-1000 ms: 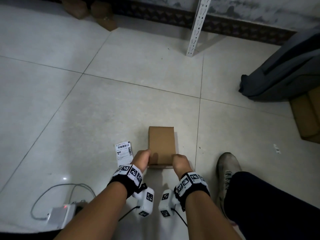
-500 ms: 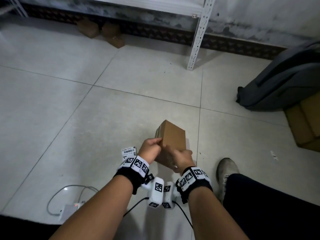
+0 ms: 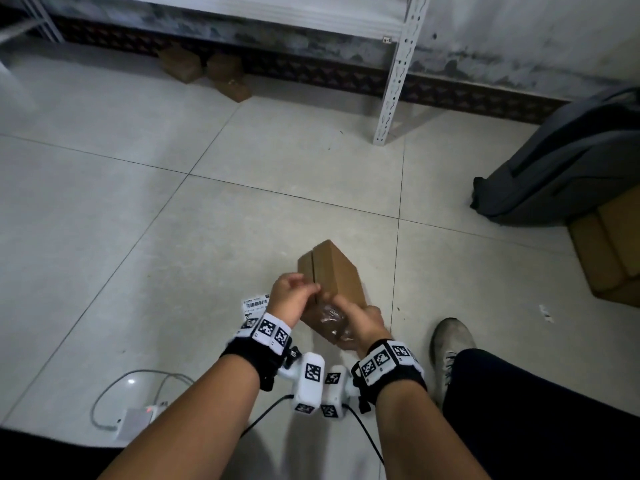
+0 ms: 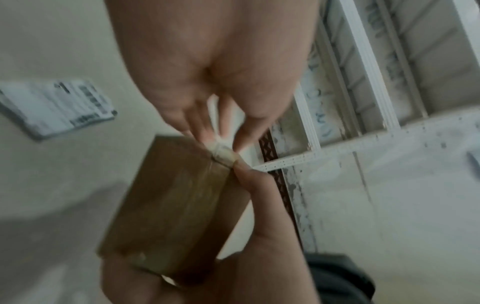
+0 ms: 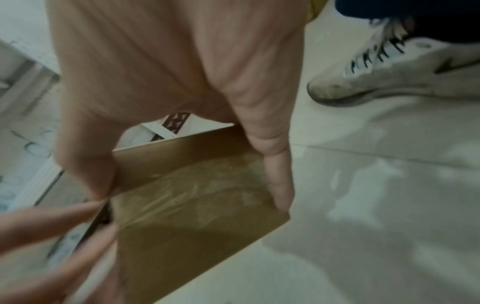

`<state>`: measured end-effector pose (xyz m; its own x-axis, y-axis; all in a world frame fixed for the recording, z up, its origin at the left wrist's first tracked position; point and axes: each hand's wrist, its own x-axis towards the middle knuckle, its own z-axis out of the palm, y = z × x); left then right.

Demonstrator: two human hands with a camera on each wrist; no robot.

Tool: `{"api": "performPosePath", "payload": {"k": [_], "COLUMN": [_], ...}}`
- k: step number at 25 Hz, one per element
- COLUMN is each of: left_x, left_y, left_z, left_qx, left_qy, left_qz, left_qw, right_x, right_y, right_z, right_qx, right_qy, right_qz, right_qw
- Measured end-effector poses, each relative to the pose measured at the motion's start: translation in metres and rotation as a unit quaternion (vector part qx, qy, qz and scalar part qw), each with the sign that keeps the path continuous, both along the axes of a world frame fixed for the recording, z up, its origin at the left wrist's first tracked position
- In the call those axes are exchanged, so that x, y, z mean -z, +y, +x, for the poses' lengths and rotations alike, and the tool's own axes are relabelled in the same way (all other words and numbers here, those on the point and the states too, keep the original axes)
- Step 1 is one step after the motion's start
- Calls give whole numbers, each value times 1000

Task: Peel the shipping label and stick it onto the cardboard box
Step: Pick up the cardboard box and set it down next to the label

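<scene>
Gripping the cardboard box at its near end, the right hand is wrapping its thumb along one side and its fingers down the other, as the right wrist view shows. Both forearms are reaching forward from the bottom of the head view, wrists close together and each banded with black-and-white markers. The left hand is sitting at the box's upper left edge, and in the left wrist view its thumb and fingertips are coming together in a pinch on a bit of clear tape at the box corner.

Tilted and off the tiled floor, the box is being held between the two hands just in front of the person. It is plain brown, with a seam running down its upper face, and shiny crinkled tape is covering the face nearest the right palm. Blur is softening both wrist views.

Lying flat on the floor just left of the left wrist, the white shipping label is showing barcodes and is partly hidden by the wristband.
</scene>
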<state>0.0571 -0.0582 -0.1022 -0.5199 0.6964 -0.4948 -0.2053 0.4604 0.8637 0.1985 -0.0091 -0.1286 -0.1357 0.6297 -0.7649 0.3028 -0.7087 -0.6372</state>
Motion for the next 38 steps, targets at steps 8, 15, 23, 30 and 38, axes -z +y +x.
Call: {"api": "performPosePath", "payload": {"k": [8, 15, 23, 30, 38], "left_x": [-6, 21, 35, 48, 55], "left_y": [-13, -11, -6, -10, -17], "left_z": [-25, -11, -10, -23, -15], "left_qx": [5, 62, 16, 89, 71], "left_qy": [-285, 52, 83, 13, 36], "left_qz": [-48, 10, 32, 21, -3], "left_qw": [957, 997, 996, 996, 997], "right_x": [-19, -10, 5, 31, 75], "right_y": [-6, 0, 3, 5, 10], "right_z": [-9, -12, 0, 1, -4], "right_qx": [-26, -69, -12, 31, 20], "right_qy": [222, 114, 160, 223, 111], "right_qz": [-55, 46, 46, 31, 64], "right_qw": [973, 990, 986, 974, 991]}}
